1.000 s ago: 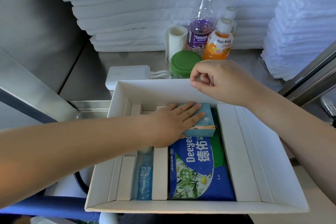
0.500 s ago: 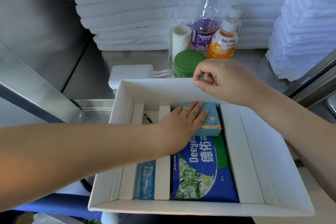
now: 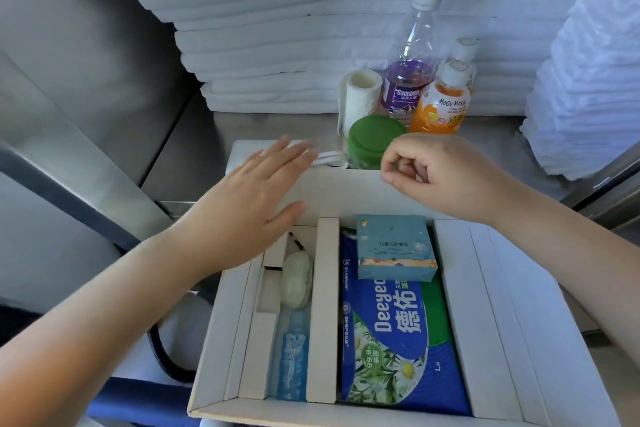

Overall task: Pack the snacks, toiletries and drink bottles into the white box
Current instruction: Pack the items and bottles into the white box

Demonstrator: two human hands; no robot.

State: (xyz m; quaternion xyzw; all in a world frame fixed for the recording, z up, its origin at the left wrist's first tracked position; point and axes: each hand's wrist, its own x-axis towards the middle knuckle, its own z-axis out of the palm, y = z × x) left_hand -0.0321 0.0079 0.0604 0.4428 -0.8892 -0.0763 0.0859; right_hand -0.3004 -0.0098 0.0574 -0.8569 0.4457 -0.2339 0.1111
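Head view: left hand [image 3: 249, 208] spread open, holding nothing; right hand [image 3: 440, 177] pinches the white box [image 3: 346, 194] rim.

Left hand [image 3: 249, 204] hovers flat; right hand [image 3: 440, 173], curled, pinches white box [image 3: 343, 191].

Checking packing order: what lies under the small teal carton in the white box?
The small teal carton rests on the far end of the blue Deeyeo pack. The print beneath it and anything under that pack are hidden.
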